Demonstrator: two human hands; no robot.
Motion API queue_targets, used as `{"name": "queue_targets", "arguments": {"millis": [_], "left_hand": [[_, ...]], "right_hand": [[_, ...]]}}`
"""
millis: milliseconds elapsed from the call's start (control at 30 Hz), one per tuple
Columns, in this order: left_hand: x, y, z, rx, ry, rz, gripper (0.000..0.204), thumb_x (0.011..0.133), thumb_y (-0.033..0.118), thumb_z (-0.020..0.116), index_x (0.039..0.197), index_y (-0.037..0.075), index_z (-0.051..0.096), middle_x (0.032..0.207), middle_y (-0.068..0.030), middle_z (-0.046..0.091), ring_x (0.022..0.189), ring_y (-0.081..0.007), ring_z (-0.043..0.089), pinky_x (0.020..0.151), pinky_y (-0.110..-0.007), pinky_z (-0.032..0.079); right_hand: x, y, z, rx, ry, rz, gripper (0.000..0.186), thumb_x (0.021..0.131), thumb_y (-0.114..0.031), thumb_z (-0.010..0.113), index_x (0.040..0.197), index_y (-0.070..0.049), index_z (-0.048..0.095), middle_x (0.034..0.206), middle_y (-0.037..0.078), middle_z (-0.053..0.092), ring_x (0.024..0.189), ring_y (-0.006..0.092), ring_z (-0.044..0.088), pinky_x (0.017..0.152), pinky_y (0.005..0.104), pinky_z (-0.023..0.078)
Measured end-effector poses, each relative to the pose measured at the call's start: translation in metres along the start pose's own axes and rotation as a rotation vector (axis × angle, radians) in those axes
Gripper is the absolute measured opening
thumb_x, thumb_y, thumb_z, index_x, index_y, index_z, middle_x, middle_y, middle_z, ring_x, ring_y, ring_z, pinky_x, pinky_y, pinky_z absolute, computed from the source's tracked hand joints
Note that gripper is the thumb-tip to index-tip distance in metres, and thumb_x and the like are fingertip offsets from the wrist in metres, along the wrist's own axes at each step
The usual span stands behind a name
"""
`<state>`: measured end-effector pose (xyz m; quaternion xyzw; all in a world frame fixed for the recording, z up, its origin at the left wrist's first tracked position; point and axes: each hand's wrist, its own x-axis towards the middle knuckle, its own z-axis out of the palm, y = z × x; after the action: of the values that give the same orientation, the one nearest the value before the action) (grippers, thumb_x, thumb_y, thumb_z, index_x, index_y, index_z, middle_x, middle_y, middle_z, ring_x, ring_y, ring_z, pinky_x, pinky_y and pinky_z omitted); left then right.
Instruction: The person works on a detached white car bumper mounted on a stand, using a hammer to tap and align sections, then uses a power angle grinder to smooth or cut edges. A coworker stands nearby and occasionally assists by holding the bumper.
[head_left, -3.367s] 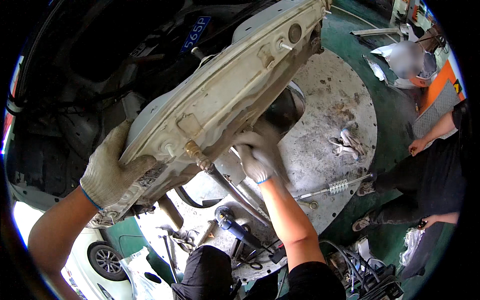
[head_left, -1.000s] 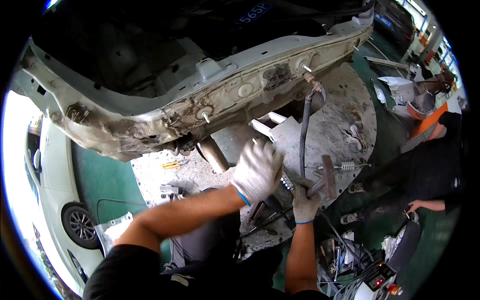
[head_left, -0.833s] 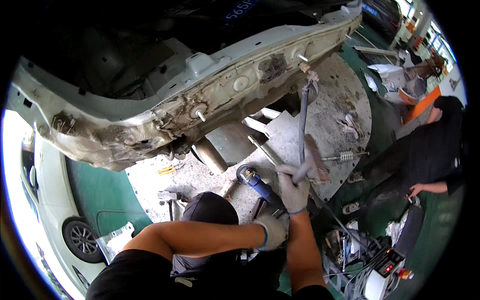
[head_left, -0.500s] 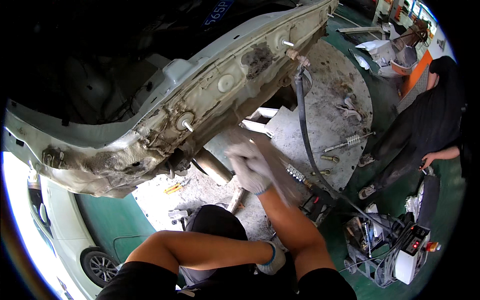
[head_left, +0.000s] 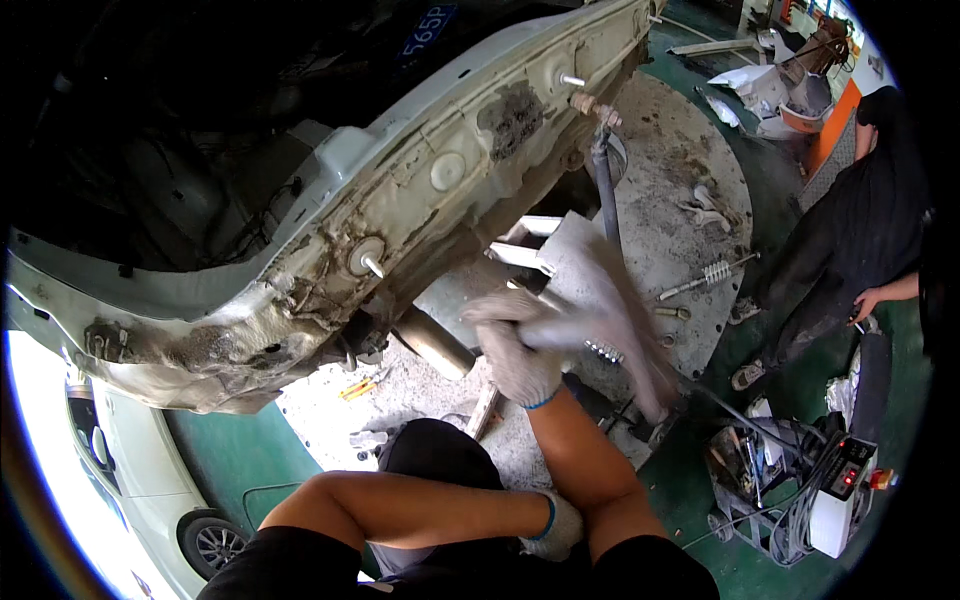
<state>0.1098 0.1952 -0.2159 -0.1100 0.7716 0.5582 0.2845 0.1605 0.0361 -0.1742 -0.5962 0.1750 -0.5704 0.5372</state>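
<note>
My right hand (head_left: pixel 520 350), in a pale knitted work glove with a blue cuff, is raised in front of the car body's lower edge. It is closed on a flat grey-beige sheet (head_left: pixel 615 300), smeared by motion; its material cannot be made out. The sheet spreads to the right of the hand, over the round plate. My left forearm lies across me, and my left hand (head_left: pixel 555 527), gloved alike, is tucked beside my right elbow with its fingers mostly hidden. The stripped, dirty white car body (head_left: pixel 450 172) rises ahead, with a metal cylinder (head_left: pixel 437 340) below its edge.
A thick hose (head_left: pixel 605 180) hangs from a clamp on the car body. Tools, including yellow-handled pliers (head_left: pixel 358 388), lie on the round metal plate (head_left: pixel 690 140). A cart with cables (head_left: pixel 790 490) and a person in dark clothes (head_left: pixel 850 240) are at right; a white car (head_left: pixel 145 460) is left.
The sheet in my right hand has swung to the right and now covers part of the hose. My left hand stays beside the right elbow. The whole view has shifted slightly.
</note>
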Motion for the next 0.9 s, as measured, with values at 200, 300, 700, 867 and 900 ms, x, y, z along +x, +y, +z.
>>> {"name": "queue_targets", "arguments": {"millis": [200,300,700,867,900], "left_hand": [[-0.005,0.002,-0.009,0.013,0.015,-0.003,0.038,0.101,0.030,0.053,0.114,0.003,0.076,0.117,-0.0258,0.072,0.109,-0.0422,0.068,0.096,-0.053,0.053],[-0.011,0.005,-0.009,-0.022,-0.007,-0.009,0.039,0.102,0.031,0.051,0.114,0.003,0.076,0.117,-0.0257,0.072,0.110,-0.0419,0.068,0.095,-0.053,0.053],[-0.010,0.025,-0.011,0.133,0.026,0.026,0.044,0.100,0.035,0.052,0.123,0.007,0.076,0.127,-0.0196,0.072,0.115,-0.0369,0.068,0.095,-0.051,0.054],[0.009,0.014,0.003,0.128,0.007,0.049,0.043,0.100,0.038,0.053,0.123,0.010,0.077,0.127,-0.0169,0.072,0.114,-0.0358,0.069,0.095,-0.050,0.054],[0.001,0.019,0.013,0.179,0.080,0.068,0.043,0.100,0.039,0.053,0.123,0.010,0.077,0.127,-0.0165,0.072,0.112,-0.0356,0.069,0.094,-0.050,0.054]], "right_hand": [[0.011,0.020,0.007,-0.320,-0.218,-0.291,0.008,0.094,0.002,0.065,0.099,-0.001,0.069,0.088,0.009,0.069,0.087,0.0208,0.068,0.080,0.0331,0.056],[0.004,-0.011,0.003,-0.220,-0.107,-0.093,0.011,0.092,0.003,0.065,0.102,-0.002,0.069,0.088,0.008,0.069,0.087,0.0214,0.069,0.083,0.0341,0.056],[-0.006,0.029,-0.002,-0.055,-0.010,-0.097,0.013,0.092,0.003,0.060,0.099,-0.002,0.069,0.081,0.008,0.066,0.067,0.0134,0.061,0.056,0.0275,0.050],[-0.018,0.019,0.011,-0.127,-0.056,-0.040,0.009,0.090,0.005,0.065,0.095,-0.002,0.068,0.093,0.013,0.072,0.084,0.0212,0.068,0.077,0.0353,0.057],[-0.018,0.017,0.012,-0.062,-0.036,-0.072,0.008,0.090,0.005,0.065,0.094,-0.001,0.068,0.093,0.013,0.072,0.085,0.0219,0.068,0.078,0.0352,0.057]]}}
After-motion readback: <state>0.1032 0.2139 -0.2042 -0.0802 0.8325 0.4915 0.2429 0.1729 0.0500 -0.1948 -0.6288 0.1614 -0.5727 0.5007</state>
